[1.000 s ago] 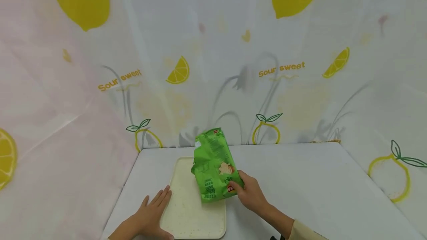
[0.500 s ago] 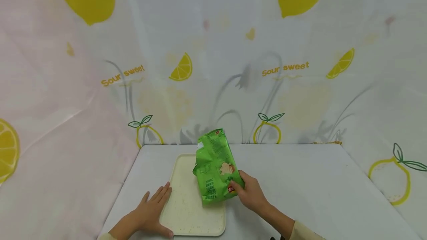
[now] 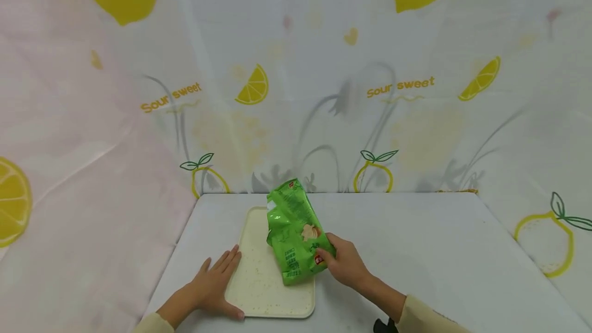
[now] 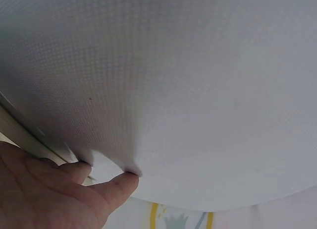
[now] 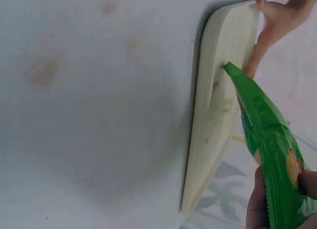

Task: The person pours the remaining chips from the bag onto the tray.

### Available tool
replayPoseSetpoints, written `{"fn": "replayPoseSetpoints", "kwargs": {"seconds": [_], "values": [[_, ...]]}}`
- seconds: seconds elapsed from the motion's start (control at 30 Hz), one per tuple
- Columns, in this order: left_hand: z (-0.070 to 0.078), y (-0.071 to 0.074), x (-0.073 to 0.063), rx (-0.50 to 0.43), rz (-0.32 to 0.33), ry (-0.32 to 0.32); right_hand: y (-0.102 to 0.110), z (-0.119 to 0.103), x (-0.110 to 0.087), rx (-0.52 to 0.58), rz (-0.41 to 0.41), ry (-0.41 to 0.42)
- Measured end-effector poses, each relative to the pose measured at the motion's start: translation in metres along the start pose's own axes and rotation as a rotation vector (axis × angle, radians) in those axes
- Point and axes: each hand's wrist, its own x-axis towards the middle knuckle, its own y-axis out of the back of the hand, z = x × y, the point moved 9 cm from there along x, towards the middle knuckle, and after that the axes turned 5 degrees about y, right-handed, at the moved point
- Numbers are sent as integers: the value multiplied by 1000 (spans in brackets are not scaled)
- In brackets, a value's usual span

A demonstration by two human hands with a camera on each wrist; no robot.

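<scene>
A green snack bag point(image 3: 293, 243), printed with a food picture, is held tilted over a cream tray point(image 3: 256, 294) in the head view. My right hand point(image 3: 349, 263) pinches the bag by its lower right edge between thumb and fingers. In the right wrist view, the bag point(image 5: 265, 125) slants above the tray, where small crumbs point(image 5: 227, 105) lie. My left hand point(image 3: 214, 285) has its fingers spread along the tray's left side and its thumb by the near edge. In the left wrist view, the fingers of my left hand point(image 4: 54, 197) touch the white tabletop. What the bag contains is hidden.
A white table point(image 3: 407, 251) carries the tray on its left half. Behind it and to the sides hangs a curtain point(image 3: 305, 91) with lemon prints. A small black object point(image 3: 385, 326) shows below my right sleeve.
The bag in my right hand has shifted slightly left over the tray. My left hand stays at the tray's left side. The whole view has moved a little with the head.
</scene>
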Motion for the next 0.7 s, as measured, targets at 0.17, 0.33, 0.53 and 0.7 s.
{"fn": "replayPoseSetpoints", "kwargs": {"seconds": [0.17,0.33,0.53,0.7], "values": [[-1,-4,2,-9,-14,16,2,-2,1,-11,-11,-4],[-2,-7,3,-9,-25,24,12,-8,3,33,77,3],[-1,-4,2,-11,-17,30,3,-3,3,-15,31,21],[0,-1,0,-15,-16,28,1,-2,2,-38,22,31]]}}
